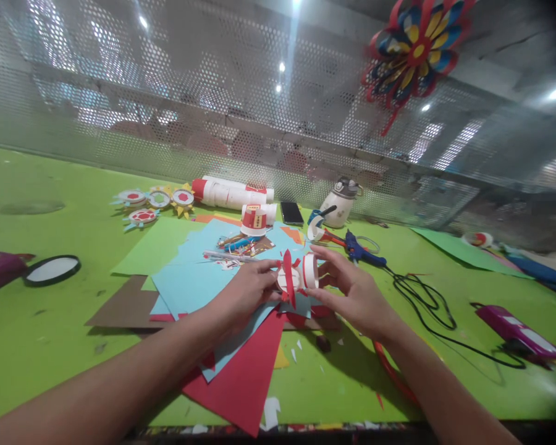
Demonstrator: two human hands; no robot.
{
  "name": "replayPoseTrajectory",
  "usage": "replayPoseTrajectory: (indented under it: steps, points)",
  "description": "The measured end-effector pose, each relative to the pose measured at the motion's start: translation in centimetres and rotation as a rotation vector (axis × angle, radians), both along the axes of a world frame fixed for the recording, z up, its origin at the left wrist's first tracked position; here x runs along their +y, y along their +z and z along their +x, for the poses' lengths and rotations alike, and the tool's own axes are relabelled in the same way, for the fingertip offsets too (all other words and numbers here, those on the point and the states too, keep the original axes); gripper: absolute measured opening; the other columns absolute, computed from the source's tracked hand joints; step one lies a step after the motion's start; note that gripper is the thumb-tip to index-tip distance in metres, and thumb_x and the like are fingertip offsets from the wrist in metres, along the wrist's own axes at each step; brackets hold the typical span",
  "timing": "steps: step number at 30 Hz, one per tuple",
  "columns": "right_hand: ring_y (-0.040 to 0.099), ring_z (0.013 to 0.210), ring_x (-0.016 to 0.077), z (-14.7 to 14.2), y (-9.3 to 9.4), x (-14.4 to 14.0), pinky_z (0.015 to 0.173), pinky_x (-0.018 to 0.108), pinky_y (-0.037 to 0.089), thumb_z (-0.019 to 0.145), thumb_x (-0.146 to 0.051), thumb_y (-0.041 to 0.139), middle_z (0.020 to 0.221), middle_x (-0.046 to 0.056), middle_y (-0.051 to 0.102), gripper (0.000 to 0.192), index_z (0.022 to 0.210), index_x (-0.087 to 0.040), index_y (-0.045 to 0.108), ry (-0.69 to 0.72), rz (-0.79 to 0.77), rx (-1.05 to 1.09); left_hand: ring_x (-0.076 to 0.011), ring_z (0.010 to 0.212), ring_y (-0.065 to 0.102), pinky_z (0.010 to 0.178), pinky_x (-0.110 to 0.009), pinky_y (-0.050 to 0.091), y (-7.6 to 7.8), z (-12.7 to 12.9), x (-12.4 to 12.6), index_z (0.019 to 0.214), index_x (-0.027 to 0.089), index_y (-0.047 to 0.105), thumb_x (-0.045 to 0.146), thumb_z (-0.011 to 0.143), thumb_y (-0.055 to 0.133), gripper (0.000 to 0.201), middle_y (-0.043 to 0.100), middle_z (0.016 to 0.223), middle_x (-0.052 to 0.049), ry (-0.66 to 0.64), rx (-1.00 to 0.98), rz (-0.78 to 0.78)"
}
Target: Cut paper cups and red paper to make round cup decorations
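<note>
My left hand (250, 285) pinches the left edge of a white disc with red paper pieces (288, 279), a long red strip standing across its face. My right hand (347, 287) grips a short white paper-cup ring with a red band (310, 271), thumb below and fingers above. The ring stands on edge close beside the disc; whether they touch I cannot tell. Under both hands lie light blue paper sheets (180, 272) and red paper (241, 377). Just beyond is an upright red-and-white paper cup (254, 220), with pens and scraps near it.
A blue hot glue gun (362, 250) with a looped black cord (426, 303) lies right. Finished paper discs (143, 216) sit back left near stacked paper cups (231, 193). A phone (291, 213), a white jug (340, 204) and a purple pouch-like item (519, 330) are also on the green table.
</note>
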State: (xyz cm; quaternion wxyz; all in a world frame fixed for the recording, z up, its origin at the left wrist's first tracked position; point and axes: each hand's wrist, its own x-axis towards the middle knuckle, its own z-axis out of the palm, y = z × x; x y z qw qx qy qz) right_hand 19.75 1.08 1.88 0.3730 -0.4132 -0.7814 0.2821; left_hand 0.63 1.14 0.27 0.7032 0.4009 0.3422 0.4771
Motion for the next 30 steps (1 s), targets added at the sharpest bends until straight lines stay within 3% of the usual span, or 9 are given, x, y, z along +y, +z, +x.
replayPoseTrajectory:
  steps: [9, 18, 24, 30]
  points:
    - [0.060, 0.084, 0.0197, -0.15, -0.12, 0.28, 0.072, 0.037, 0.055, 0.075, -0.021, 0.068, 0.108, 0.007, 0.059, 0.048, 0.120, -0.023, 0.050, -0.034, 0.164, -0.135, -0.0120, 0.059, 0.056, 0.063, -0.027, 0.044, -0.43, -0.07, 0.19, 0.086, 0.014, 0.065, 0.015, 0.072, 0.059, 0.016, 0.063, 0.073, -0.004, 0.010, 0.034, 0.030]
    - [0.059, 0.082, 0.0213, -0.09, -0.35, 0.62, 0.075, 0.038, 0.051, 0.077, -0.030, 0.070, 0.104, 0.009, 0.061, 0.053, 0.123, -0.019, 0.046, -0.060, 0.356, -0.304, -0.0121, 0.060, 0.056, 0.061, -0.026, 0.043, -0.35, 0.07, 0.06, 0.090, 0.012, 0.065, 0.015, 0.071, 0.060, 0.020, 0.064, 0.075, -0.006, 0.019, 0.037, 0.016]
    - [0.054, 0.106, 0.0250, -0.38, -0.29, 0.53, 0.090, 0.040, 0.047, 0.080, -0.025, 0.067, 0.114, 0.012, 0.056, 0.045, 0.120, -0.020, 0.048, 0.042, 0.470, -0.422, -0.0145, 0.068, 0.058, 0.063, -0.027, 0.043, -0.52, 0.13, 0.12, 0.089, 0.010, 0.066, 0.020, 0.071, 0.064, 0.020, 0.065, 0.083, -0.010, -0.034, 0.040, 0.054]
    - [0.053, 0.106, 0.0256, -0.41, -0.68, 0.56, 0.091, 0.042, 0.047, 0.079, -0.024, 0.067, 0.113, 0.014, 0.056, 0.046, 0.121, -0.015, 0.049, 0.017, 0.501, -0.481, -0.0153, 0.068, 0.058, 0.062, -0.028, 0.044, -0.43, 0.30, 0.04, 0.093, 0.009, 0.066, 0.021, 0.072, 0.063, 0.024, 0.067, 0.088, -0.012, -0.035, 0.059, 0.065]
